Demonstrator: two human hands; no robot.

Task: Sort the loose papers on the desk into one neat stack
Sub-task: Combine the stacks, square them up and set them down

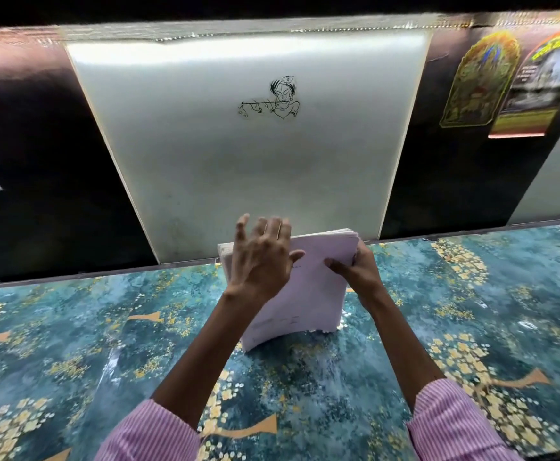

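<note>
A single wide-angle head camera looks forward and steeply down from above the desk (72, 327), close over both forearms. It faces the wall panel (238, 154) behind the desk, whose straight edges bow toward the frame's borders.

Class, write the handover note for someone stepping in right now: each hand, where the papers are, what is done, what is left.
Left hand: open, fingers spread, palm resting on the upper part of the paper stack.
Right hand: gripping the stack's right edge.
Papers: gathered in one stack, stood on edge on the patterned desk, slightly bowed.
Done: no loose sheets visible elsewhere.
Left: square the uneven edges, lay the stack flat.
</note>
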